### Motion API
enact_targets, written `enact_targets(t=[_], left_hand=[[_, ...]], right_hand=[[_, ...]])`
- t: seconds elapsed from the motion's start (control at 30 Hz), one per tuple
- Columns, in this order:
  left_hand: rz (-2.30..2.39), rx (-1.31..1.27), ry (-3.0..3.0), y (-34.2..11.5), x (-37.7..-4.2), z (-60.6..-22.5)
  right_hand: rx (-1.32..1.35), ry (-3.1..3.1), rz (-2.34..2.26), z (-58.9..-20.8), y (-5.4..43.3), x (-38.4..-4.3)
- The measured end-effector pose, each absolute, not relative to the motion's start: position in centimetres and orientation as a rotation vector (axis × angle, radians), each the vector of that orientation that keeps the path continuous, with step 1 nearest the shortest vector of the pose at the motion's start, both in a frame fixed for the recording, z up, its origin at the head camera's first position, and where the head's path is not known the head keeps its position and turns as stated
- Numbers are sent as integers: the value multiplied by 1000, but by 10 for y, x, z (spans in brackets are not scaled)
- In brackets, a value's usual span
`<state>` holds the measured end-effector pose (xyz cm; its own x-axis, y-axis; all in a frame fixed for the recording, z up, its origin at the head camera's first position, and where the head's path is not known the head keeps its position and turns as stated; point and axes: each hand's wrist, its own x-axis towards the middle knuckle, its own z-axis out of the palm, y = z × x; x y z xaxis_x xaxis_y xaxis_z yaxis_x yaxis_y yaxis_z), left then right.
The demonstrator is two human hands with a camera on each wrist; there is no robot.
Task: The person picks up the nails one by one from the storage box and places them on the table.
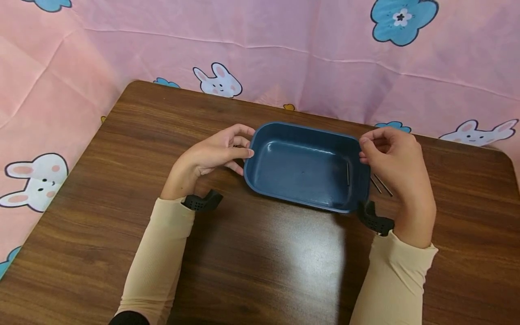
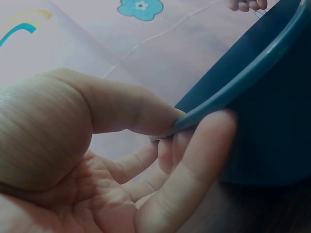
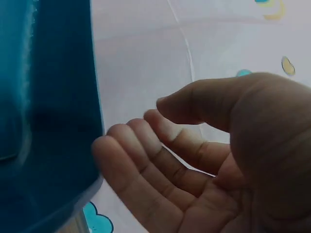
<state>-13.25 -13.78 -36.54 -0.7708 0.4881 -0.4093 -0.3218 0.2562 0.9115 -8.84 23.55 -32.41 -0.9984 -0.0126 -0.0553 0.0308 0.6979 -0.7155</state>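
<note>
A dark blue plastic bin with rounded corners sits on the wooden table. My left hand pinches its left rim, thumb over the edge and fingers beneath it, as the left wrist view shows at the blue rim. Beside the bin's right end is my right hand, its fingers loosely bent and nothing between them and the thumb. In the right wrist view those fingertips come right up to the bin wall. One thin metal rod lies inside the bin near its right end.
Two more thin rods lie on the table just right of the bin, partly under my right hand. Behind the table's far edge hangs a pink curtain with rabbits and blue flowers. It also covers the left side.
</note>
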Motion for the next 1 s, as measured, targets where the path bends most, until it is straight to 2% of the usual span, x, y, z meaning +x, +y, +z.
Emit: enact_targets(t=[0.2,0.63,1.0], left_hand=[[1581,135,1883,-141,-132,-364],[1592,152,1875,-137,-134,-366],[1583,153,1879,-137,-134,-366]], right_hand=[[-66,2893,-973,-323,223,-94],[-98,2668,-834,-321,213,-106],[-110,2708,-638,-323,202,-109]])
